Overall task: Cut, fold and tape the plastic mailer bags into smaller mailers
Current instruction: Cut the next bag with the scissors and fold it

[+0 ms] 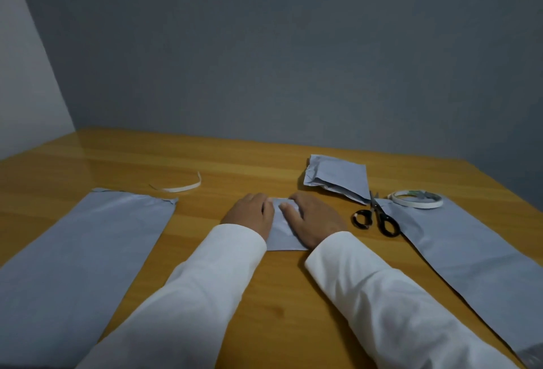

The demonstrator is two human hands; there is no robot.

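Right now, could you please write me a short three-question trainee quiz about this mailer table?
1. True or false: the scissors lie left of both hands.
2. What rests on the long plastic sheet at the right? A) tape roll B) stapler C) ruler
3. Fill in: both hands press a small folded ____.

Key:
1. False; they lie right of the right hand.
2. A, the tape roll.
3. Mailer piece, under the left hand too.

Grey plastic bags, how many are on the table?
4: a long sheet far left, a small piece under both hands, a folded stack behind the scissors, a long sheet far right. The stack may hide more.
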